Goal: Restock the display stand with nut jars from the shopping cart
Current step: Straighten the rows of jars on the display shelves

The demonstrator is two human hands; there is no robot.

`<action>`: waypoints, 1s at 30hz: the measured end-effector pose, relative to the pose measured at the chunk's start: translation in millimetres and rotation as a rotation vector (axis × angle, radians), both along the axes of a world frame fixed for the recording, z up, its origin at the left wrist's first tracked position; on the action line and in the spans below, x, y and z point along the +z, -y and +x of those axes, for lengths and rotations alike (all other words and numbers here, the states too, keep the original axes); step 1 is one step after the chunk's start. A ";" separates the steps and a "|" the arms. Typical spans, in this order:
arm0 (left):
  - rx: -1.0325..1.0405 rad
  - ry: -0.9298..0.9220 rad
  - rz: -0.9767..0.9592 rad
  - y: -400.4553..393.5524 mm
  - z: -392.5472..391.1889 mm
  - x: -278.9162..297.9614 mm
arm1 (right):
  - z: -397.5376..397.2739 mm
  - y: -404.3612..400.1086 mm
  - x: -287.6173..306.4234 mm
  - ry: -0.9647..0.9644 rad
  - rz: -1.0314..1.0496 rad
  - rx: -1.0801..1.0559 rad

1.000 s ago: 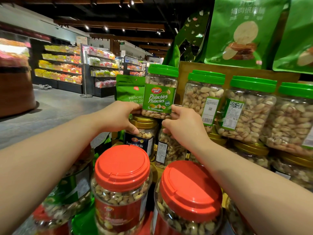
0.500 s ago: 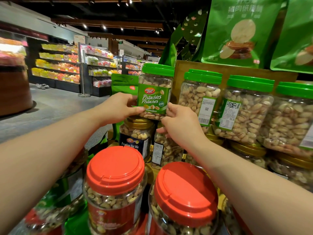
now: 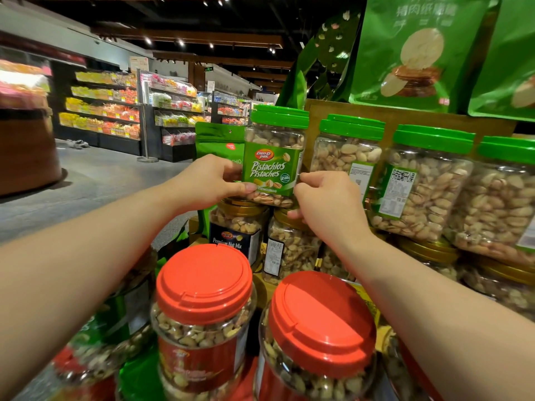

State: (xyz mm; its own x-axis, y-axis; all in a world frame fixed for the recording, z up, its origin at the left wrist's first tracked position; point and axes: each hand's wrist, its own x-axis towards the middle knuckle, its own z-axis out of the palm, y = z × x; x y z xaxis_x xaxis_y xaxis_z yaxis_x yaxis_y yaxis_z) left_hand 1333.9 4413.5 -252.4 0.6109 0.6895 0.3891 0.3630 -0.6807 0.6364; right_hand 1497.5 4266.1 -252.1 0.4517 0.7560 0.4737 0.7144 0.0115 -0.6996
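Green-lidded pistachio jar (image 3: 275, 157) stands upright atop a gold-lidded jar (image 3: 241, 224), label forward.

Grey polished floor (image 3: 86, 180), dark ceiling with wooden beams (image 3: 214, 41) and small spotlights (image 3: 181, 41), far left stocked shelving units (image 3: 101, 111), metal stanchion post (image 3: 147, 134), curved wooden counter (image 3: 26, 151) near left

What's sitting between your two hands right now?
In the head view, the green-lidded pistachio jar sits between the left hand and the right hand; both grip its lower sides, above the gold-lidded jars.
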 end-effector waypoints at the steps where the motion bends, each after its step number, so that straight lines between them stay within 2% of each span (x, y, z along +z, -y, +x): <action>1: 0.019 -0.021 0.009 3.4 -0.9 0.6 | -0.6 1.5 1.1 0.012 0.003 -0.012; 6: 0.124 -0.122 0.108 20.1 -10.2 5.4 | 3.0 6.8 13.7 0.080 0.034 -0.035; 10: 0.263 -0.173 0.295 49.8 -20.3 15.6 | 6.1 9.4 33.1 -0.041 -0.023 0.033; 12: 0.264 -0.172 0.308 66.7 -22.6 19.9 | 4.9 13.8 47.0 -0.094 -0.116 0.092; 17: 0.184 -0.217 0.096 85.7 -8.9 12.6 | 10.2 31.7 74.1 -0.063 -0.371 0.174; 21: 0.136 -0.244 -0.035 90.2 16.8 -6.2 | 25.6 59.5 58.7 -0.089 -0.565 0.155; 26: 0.207 -0.224 -0.145 81.8 37.7 -17.6 | 41.8 71.8 19.2 -0.098 -0.606 0.152; 30: 0.232 -0.174 -0.251 75.9 44.5 -22.9 | 44.4 65.8 7.3 0.056 -0.568 0.138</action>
